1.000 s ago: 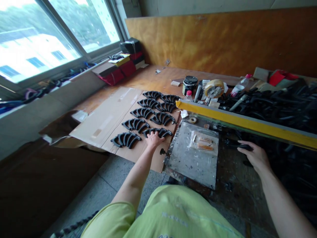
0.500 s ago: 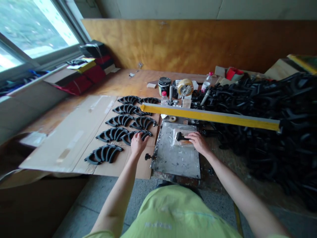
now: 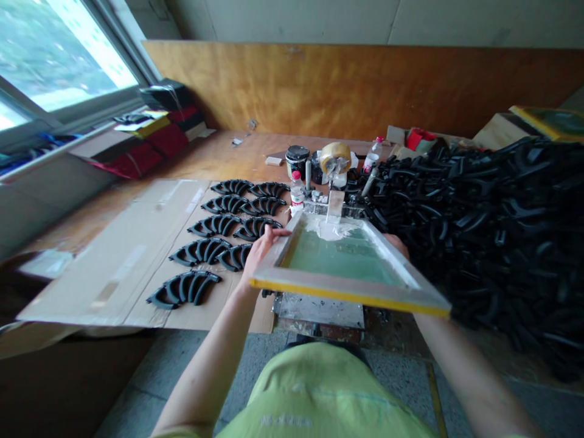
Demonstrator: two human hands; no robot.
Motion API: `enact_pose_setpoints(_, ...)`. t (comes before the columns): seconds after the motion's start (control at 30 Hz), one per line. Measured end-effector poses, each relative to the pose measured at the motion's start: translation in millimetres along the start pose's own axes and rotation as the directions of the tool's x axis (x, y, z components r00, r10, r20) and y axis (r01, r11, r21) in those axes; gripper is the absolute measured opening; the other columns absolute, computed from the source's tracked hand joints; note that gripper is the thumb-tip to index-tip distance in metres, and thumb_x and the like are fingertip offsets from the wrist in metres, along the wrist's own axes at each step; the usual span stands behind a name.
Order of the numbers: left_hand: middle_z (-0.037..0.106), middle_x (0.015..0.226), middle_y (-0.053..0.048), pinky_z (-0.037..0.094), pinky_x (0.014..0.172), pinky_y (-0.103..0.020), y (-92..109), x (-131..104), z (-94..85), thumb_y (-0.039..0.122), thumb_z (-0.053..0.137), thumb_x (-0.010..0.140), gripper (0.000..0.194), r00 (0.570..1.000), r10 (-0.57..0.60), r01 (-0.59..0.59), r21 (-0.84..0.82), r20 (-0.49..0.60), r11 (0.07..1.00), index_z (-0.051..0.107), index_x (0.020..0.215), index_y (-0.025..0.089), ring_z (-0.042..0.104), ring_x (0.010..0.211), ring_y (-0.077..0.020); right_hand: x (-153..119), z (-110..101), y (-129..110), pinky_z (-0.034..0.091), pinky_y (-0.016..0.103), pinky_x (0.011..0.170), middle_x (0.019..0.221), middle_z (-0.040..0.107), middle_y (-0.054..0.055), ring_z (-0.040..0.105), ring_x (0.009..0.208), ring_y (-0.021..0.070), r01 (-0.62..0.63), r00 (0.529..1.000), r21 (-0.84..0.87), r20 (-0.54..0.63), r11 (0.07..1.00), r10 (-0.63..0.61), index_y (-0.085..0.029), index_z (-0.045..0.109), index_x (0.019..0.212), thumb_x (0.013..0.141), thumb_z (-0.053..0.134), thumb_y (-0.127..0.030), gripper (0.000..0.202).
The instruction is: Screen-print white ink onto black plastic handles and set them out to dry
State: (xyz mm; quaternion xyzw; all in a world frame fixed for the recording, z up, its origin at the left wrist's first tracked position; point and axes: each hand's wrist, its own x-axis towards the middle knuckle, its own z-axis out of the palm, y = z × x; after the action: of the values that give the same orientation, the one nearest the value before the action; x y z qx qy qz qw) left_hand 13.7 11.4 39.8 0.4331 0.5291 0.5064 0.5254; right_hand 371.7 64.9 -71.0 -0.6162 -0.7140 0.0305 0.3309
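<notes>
My left hand [image 3: 261, 254] grips the left side of a screen-printing frame [image 3: 328, 283], fingers on its edge. On the opposite side my right hand [image 3: 398, 245] is closed at the edge, partly hidden by the frame. Green mesh [image 3: 337, 261] fills the frame, with whitish paste smeared at its far end. A pale flat squeegee-like piece [image 3: 335, 205] stands in that paste. The frame is tilted above a grey metal plate [image 3: 319, 310], covering most of it. Beside my left hand, black curved handle-like parts [image 3: 201, 250] lie in fanned groups on cardboard.
A large heap of black parts [image 3: 493, 231] fills the right side. Behind the frame stand a dark tub [image 3: 297, 161], a tape roll [image 3: 335, 158] and red-capped bottles [image 3: 296, 188]. Flat cardboard [image 3: 114, 255] covers the left table. Boxes [image 3: 155, 143] sit by the window.
The frame has swung down over the plate from its raised position. My left hand has gone from the black parts to the frame; my right hand has left the black part on the plate.
</notes>
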Motion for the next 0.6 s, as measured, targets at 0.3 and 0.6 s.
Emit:
enact_pose_setpoints(0.3,0.062,0.062,0.004,0.04,0.049,-0.02,-122,-23,-12.4,0.051,0.072,0.069,0.085,0.966,-0.258,0.257,0.068,0.005,0.964,0.044,0.142,0.018,0.056,0.052,-0.0119,77,41,-90,0.042,0.042,0.1,0.122,0.057,0.014,0.052,0.115,0.0273,0.267,0.946,-0.026,0.195,0.963,-0.257,-0.015,0.057,0.122,0.077,0.067,-0.016,0.045)
enact_pose_setpoints(0.6,0.068,0.072,-0.001,0.048,0.058,-0.024,-141,-19,-16.0,0.052,0.073,0.069,0.077,0.96,-0.28,0.28,0.007,-0.007,0.96,0.052,0.135,0.019,0.064,0.066,-0.0174,27,30,-99,0.041,0.03,0.079,0.086,0.064,0.008,0.055,0.09,0.0213,0.559,0.691,0.084,0.502,0.825,-0.519,-0.016,0.064,0.084,0.08,0.052,-0.005,0.016)
